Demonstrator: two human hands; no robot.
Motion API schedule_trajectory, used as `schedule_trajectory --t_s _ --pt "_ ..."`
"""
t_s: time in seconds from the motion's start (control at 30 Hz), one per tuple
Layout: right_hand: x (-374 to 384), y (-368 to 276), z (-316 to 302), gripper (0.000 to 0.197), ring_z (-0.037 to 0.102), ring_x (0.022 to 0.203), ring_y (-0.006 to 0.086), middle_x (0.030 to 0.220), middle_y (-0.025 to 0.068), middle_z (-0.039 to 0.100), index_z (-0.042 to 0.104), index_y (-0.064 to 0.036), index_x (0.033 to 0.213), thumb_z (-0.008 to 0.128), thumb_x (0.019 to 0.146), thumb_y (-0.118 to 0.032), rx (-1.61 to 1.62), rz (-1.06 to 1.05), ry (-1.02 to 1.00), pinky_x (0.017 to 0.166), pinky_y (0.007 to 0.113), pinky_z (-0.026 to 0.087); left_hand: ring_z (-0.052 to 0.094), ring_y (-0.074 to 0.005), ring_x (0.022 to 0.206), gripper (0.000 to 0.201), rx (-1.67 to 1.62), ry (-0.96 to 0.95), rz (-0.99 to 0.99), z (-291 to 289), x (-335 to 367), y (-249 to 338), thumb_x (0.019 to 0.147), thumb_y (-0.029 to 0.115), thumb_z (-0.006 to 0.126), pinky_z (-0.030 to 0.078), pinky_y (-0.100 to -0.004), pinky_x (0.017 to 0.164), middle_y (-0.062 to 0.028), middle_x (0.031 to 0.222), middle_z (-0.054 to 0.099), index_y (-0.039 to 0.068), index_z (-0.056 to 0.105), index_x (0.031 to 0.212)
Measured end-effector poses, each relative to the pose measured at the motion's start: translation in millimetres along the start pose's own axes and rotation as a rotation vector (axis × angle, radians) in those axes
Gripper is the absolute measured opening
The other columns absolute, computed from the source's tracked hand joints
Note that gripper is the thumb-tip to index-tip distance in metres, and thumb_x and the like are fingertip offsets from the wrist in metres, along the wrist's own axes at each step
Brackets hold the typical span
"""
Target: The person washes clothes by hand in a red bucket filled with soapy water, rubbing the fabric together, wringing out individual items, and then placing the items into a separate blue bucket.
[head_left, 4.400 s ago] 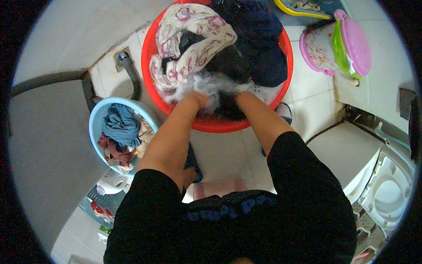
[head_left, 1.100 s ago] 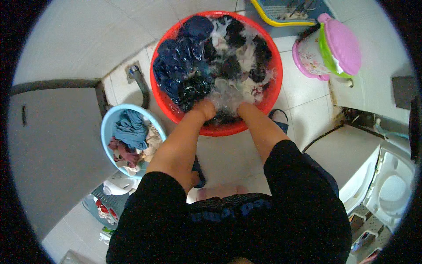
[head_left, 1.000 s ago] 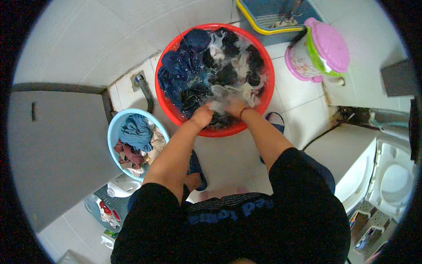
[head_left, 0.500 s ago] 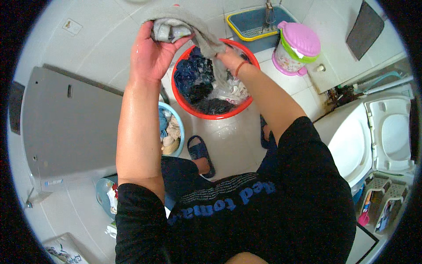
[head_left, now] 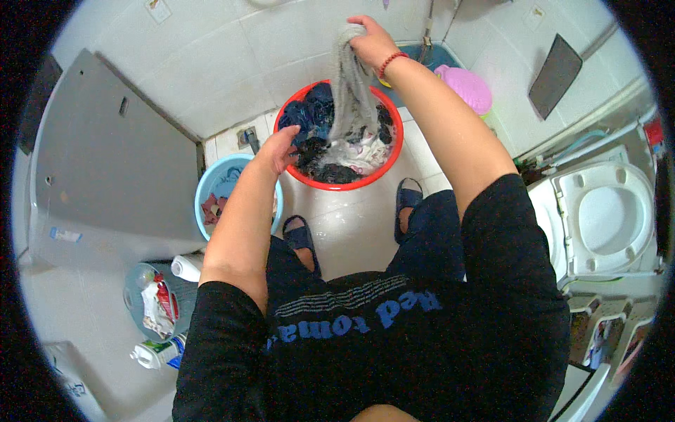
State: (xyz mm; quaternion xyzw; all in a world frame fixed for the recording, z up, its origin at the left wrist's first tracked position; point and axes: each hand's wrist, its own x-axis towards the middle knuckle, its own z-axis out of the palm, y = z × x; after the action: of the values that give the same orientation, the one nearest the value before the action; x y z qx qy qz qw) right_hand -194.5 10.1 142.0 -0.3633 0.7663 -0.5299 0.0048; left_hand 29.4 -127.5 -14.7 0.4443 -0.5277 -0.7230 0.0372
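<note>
My right hand (head_left: 371,43) is raised over the far side of a red basin (head_left: 344,187), its fingers closed on the top of a grey knitted cloth (head_left: 354,98). The cloth hangs down in a long strip, and its lower end reaches the wet laundry. Dark blue and black clothes (head_left: 309,112) fill the basin's left and back, with a pale patterned garment (head_left: 369,155) toward the right front. At the basin's left rim is my left hand (head_left: 277,150), fingers apart and holding nothing.
A light blue basin (head_left: 200,193) with some laundry stands left of the red one, partly behind my left forearm. Beyond my right arm are a blue-grey tub (head_left: 446,56) and a pink-lidded bin (head_left: 467,88). A toilet (head_left: 612,211) is at right, a grey panel (head_left: 119,169) at left.
My left hand has let go of the grey cloth and come down toward the basin rim. My right hand has risen, lifting the cloth so that it hangs straight.
</note>
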Motion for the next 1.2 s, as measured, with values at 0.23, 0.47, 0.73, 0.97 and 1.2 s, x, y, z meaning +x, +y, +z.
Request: schedule_trajectory --t_s 0.23,0.47,0.73,0.97,1.2 --pt "10 23 -4 0.042 0.056 0.076 0.0144 0.087 0.0063 0.062 0.057 -0.0163 0.122 0.051 0.082 -0.008 -0.153 0.003 -0.145 0.068 0.028 0.047 0.056 -0.0154 0.085 0.028 0.001 -0.092 -0.187 -12 0 -95 0.092 0.037 0.053 0.045 -0.0341 0.072 0.0016 0.099 0.063 0.017 0.062 0.110" --pt "-23 89 36 0.051 0.060 0.106 0.0360 0.112 0.0212 0.063 0.055 -0.0163 0.125 0.055 0.075 -0.010 -0.365 -0.036 -0.413 0.092 0.040 0.046 0.049 -0.0130 0.057 0.019 -0.335 -0.097 -0.300 -20 73 -185 0.092 0.032 0.053 0.038 -0.0278 0.049 0.0012 0.074 0.056 0.015 0.061 0.095" --pt "-143 271 181 0.062 0.030 0.135 0.0370 0.140 0.0235 0.039 0.045 -0.0194 0.137 0.061 0.078 -0.012 -0.761 -0.203 -0.928 0.109 0.050 0.026 0.034 -0.0337 0.134 0.049 1.190 0.264 0.574 21 115 -211 0.088 0.033 0.054 0.019 -0.0561 0.112 -0.0113 0.140 0.046 0.014 0.051 0.133" --pt "-214 389 244 0.059 0.017 0.140 0.0313 0.148 0.0137 0.033 0.035 -0.0102 0.143 0.052 0.089 -0.026 -0.877 0.345 -1.434 0.111 0.053 0.017 0.026 -0.0314 0.139 0.054 1.324 0.208 0.294 29 144 -221 0.085 0.035 0.053 0.001 -0.0622 0.111 -0.0061 0.143 0.043 0.020 0.048 0.137" --pt "-196 418 259 0.045 0.039 0.120 0.0264 0.132 0.0111 0.046 0.042 -0.0118 0.135 0.048 0.091 -0.021 -0.827 0.339 -1.246 0.099 0.043 0.035 0.032 -0.0352 0.135 0.051 1.241 0.258 0.319 46 151 -218 0.091 0.035 0.046 0.010 -0.0580 0.112 -0.0134 0.139 0.045 0.016 0.046 0.138"
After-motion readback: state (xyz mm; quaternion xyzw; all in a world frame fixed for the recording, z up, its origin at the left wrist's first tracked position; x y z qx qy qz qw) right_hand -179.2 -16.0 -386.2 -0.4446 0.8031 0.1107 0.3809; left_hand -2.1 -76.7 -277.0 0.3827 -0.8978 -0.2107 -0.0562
